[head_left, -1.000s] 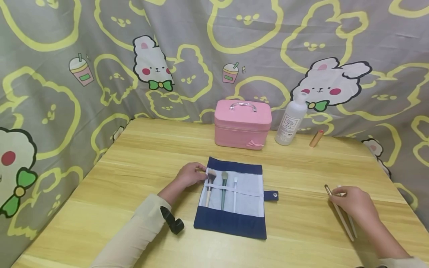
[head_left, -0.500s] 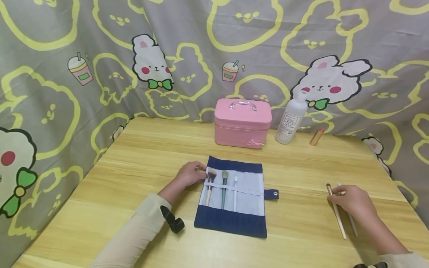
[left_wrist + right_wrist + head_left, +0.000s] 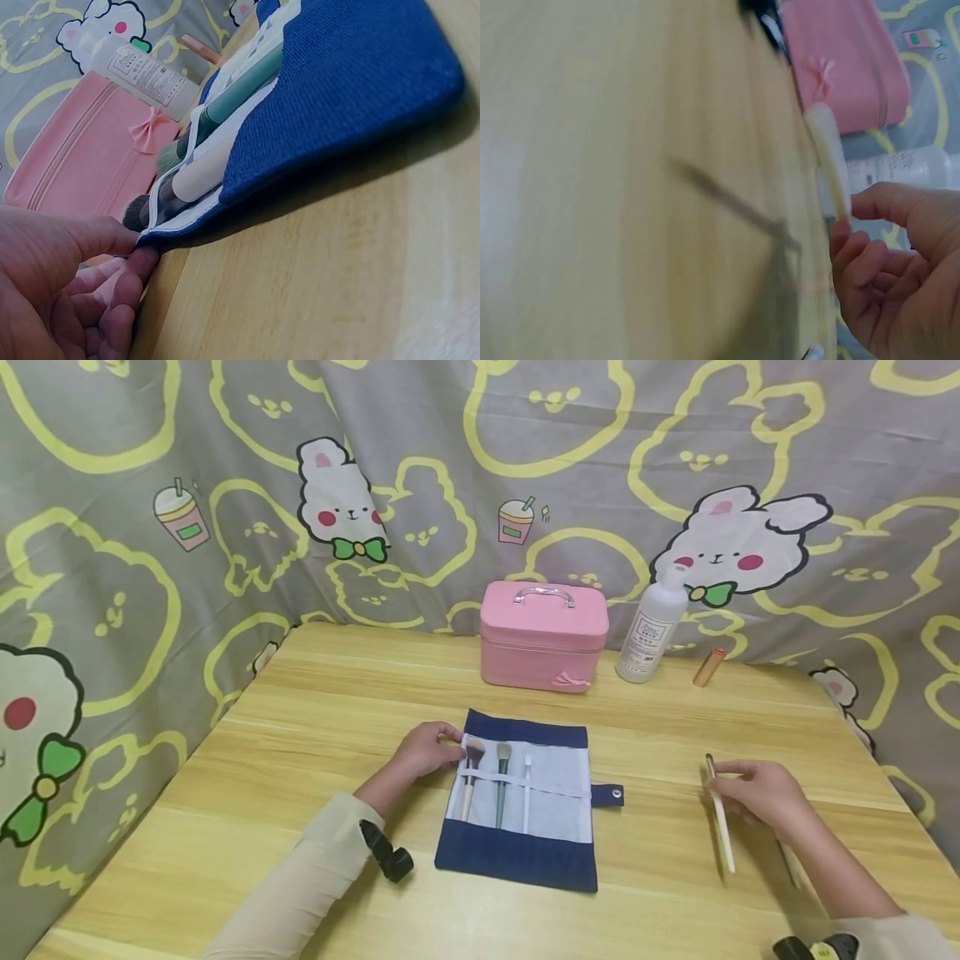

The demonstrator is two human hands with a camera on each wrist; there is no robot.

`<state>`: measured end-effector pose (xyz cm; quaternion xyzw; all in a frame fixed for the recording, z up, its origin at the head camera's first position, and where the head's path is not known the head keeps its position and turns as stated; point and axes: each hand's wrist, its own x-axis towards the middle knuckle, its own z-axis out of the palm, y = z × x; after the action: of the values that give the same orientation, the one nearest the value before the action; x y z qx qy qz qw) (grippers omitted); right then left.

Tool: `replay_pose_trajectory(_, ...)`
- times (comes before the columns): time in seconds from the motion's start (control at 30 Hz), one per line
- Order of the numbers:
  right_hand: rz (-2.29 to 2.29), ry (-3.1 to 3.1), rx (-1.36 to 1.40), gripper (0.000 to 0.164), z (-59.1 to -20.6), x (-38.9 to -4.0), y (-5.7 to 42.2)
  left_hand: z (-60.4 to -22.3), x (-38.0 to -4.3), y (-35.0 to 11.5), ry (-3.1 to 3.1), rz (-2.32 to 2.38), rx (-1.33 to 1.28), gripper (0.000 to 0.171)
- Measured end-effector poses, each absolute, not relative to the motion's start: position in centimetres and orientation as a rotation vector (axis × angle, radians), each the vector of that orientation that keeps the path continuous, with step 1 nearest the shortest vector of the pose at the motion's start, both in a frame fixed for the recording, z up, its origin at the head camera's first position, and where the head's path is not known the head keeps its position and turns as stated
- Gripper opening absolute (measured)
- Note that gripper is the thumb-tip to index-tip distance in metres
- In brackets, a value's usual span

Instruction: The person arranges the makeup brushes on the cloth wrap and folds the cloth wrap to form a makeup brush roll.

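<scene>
A navy makeup brush roll (image 3: 517,856) lies unfolded on the table, its snap strap pointing right. Under its elastic band sit a fluffy brush with a pale handle (image 3: 467,802), a green-handled brush (image 3: 500,793) and a slim white brush (image 3: 527,797). My left hand (image 3: 423,750) pinches the roll's left edge between thumb and fingers; the left wrist view shows that edge lifted slightly. At the right, my right hand (image 3: 765,789) holds a cream-handled makeup brush (image 3: 722,827) between thumb and fingers, above the table. Another slim brush (image 3: 786,862) lies under the right forearm, partly hidden.
Behind the roll stands a pink case (image 3: 543,647) with a silver handle. To its right are a white bottle (image 3: 651,639) and a small orange tube (image 3: 708,667). A patterned curtain (image 3: 435,435) hangs along the table's back and left.
My right hand has picked the cream-handled brush up off the table and moved left with it, leaving the other brush lying. The left hand and the roll keep their places.
</scene>
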<state>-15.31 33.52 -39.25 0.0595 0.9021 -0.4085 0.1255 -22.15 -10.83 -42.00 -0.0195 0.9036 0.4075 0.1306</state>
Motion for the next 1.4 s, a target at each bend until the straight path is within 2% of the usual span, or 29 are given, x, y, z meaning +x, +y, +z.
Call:
replay_pose_trajectory(0.57,-1.677,2.532,0.152,0.048,-36.3,-18.4,24.1,-41.8,-22.0,-10.8,2.618,1.188,-0.061,0.026)
replay_pose_trajectory(0.9,-1.971,2.506,0.287,0.039,-37.3,-21.1,19.4,-41.8,-22.1,-10.9,2.62,1.182,-0.066,0.025)
replay_pose_trajectory(1.4,-1.938,2.516,0.4,0.03,-40.4,-23.3,16.0,-42.0,-22.1,-10.9,2.626,1.189,-0.056,0.025)
